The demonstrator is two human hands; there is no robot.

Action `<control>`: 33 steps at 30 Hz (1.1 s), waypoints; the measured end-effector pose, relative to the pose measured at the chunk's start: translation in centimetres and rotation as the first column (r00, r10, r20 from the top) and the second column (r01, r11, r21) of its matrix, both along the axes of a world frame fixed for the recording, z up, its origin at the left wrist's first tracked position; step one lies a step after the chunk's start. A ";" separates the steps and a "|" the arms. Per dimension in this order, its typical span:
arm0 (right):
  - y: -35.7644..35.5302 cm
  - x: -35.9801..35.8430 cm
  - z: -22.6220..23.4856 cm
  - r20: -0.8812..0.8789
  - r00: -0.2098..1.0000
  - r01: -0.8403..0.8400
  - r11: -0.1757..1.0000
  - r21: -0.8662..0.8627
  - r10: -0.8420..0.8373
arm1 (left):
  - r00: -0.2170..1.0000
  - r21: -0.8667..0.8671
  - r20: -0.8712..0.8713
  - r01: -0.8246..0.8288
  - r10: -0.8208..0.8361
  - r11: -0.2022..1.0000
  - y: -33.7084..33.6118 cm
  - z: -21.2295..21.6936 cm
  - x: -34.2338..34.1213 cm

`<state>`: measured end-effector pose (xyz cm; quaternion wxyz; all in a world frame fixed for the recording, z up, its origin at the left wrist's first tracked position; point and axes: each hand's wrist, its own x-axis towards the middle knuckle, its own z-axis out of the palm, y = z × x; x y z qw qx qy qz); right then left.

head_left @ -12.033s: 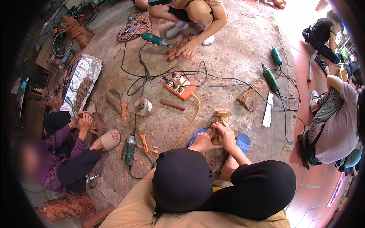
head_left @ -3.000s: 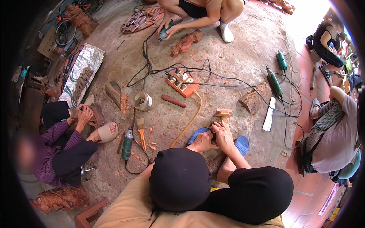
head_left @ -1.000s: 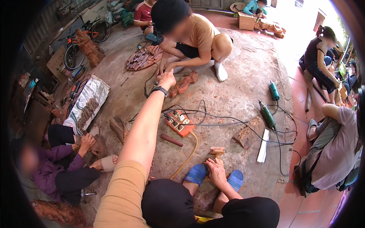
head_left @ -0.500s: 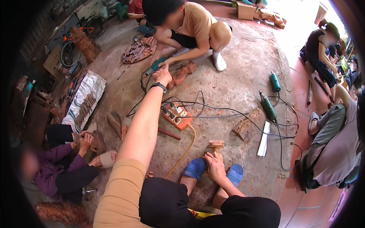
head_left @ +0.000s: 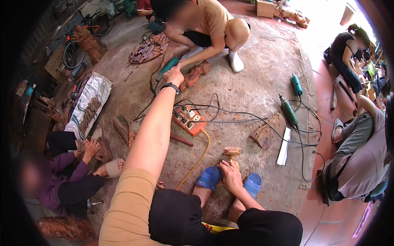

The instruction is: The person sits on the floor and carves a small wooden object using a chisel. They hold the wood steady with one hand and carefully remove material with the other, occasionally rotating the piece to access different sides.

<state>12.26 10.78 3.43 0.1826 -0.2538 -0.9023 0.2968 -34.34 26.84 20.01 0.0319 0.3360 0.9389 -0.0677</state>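
Observation:
My left arm is stretched far forward, and my left hand (head_left: 173, 76) is closed beside a green power tool (head_left: 168, 65), at the hand of a person squatting opposite. Its fingertips are hidden, so whether it grips anything does not show. Just right of it a reddish carved piece of wood (head_left: 195, 76) lies on the floor. Down between my blue sandals, my right hand (head_left: 231, 175) is closed over a pale wooden piece (head_left: 232, 151), whose flat, wider end sticks out beyond the fingers.
An orange power strip (head_left: 189, 120) with black cables lies mid-floor. Two green rotary tools (head_left: 289, 110) (head_left: 296, 85), a rough wood chunk (head_left: 264, 133) and a white strip (head_left: 283, 146) are at right. Another person sits at left near a white sack (head_left: 78, 119) bearing small wooden pieces.
My left hand has shifted slightly up and left, close to the green tool. The squatting person's hand and tool have moved a little. My right hand stays on the wooden piece.

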 end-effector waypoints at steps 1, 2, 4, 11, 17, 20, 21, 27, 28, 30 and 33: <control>0.0 0.0 0.0 0.002 1.000 0.003 1.000 0.000 -0.003 | 1.000 0.014 0.009 -0.007 0.007 1.000 0.1 -0.1 -0.1; 0.1 0.1 0.0 0.002 1.000 0.004 1.000 -0.010 -0.004 | 1.000 0.027 0.018 -0.014 0.013 1.000 0.2 -0.2 -0.2; -0.3 -0.3 0.2 -0.009 1.000 -0.010 0.999 -0.037 0.010 | 0.999 0.098 -0.035 -0.001 0.005 0.995 -0.2 -0.9 -1.3; -0.2 0.0 -0.3 -0.013 1.000 0.015 1.000 -0.021 -0.015 | 0.643 0.594 0.408 0.352 -0.648 0.723 -6.7 -3.9 10.1; -0.6 -0.7 0.8 -0.045 0.999 -0.002 1.000 -0.030 0.000 | 0.169 0.176 0.903 0.693 -0.395 0.699 -22.4 -10.1 23.6; -0.2 -0.2 0.4 -0.012 1.000 0.016 1.000 -0.026 -0.017 | 0.312 0.227 0.730 0.728 -0.608 0.647 -24.5 -13.9 29.3; -0.2 -0.2 0.2 -0.007 1.000 0.017 1.000 -0.013 -0.017 | 0.267 0.275 0.760 0.695 -0.593 0.664 -24.6 -14.4 30.3; -0.6 -0.8 -0.7 -0.053 0.999 -0.003 1.000 -0.022 0.001 | 0.443 0.568 0.585 0.375 -0.679 0.733 -26.3 -19.1 33.0; -0.3 -0.4 -1.0 -0.048 0.999 0.005 1.000 -0.012 -0.005 | 0.487 0.584 0.573 0.323 -0.659 0.745 -26.0 -20.0 33.8; -0.3 -0.3 -0.9 -0.041 0.999 0.009 1.000 -0.006 -0.009 | 0.570 0.555 0.494 0.375 -0.657 0.743 -26.2 -19.8 34.4; -0.2 -0.1 -0.8 -0.039 0.999 0.001 1.000 -0.005 -0.001 | 0.594 0.586 0.419 0.400 -0.687 0.704 -26.5 -20.4 34.6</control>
